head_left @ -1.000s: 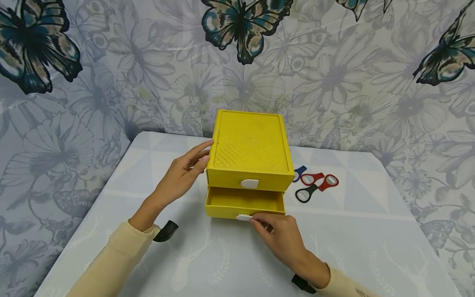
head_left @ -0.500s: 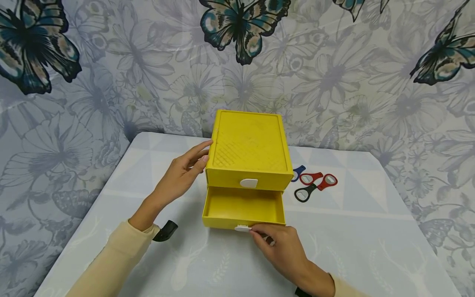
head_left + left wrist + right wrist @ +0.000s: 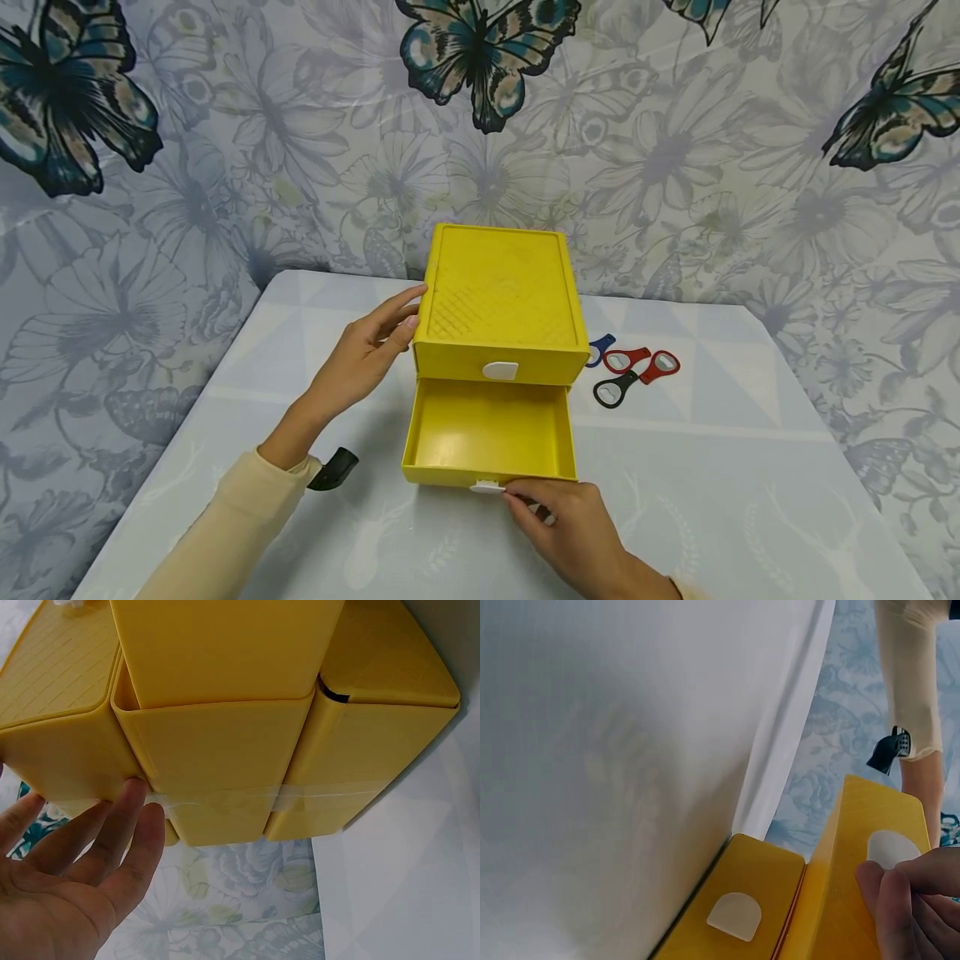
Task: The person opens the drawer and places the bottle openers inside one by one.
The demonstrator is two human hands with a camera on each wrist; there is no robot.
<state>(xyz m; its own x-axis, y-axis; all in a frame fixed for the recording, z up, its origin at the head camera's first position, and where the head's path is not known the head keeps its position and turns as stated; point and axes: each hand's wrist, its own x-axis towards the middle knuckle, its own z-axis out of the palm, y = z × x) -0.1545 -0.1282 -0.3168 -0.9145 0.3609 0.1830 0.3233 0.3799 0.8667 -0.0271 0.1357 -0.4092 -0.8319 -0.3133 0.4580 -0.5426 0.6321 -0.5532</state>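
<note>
Drawer point(image 3: 491, 429): stands out toward six o'clock from the yellow cabinet point(image 3: 501, 287) on the table point(image 3: 712, 500); glossy, plastic-looking, probably light, stiff, slightly slippery.
Handle point(image 3: 486, 487): white rounded tab at the drawer's six, the natural grip.
Right hand point(image 3: 566, 529): pinching that tab.
Left hand point(image 3: 356, 362): fingers loosely spread, tips against the cabinet's nine o'clock side.
Cabinet top: crosshatched, rimmed.

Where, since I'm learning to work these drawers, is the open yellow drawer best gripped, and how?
I'd pinch the white tab on the open drawer, coming from the front: it juts forward, offering a thin edge; the right hand pinches it there.
</note>
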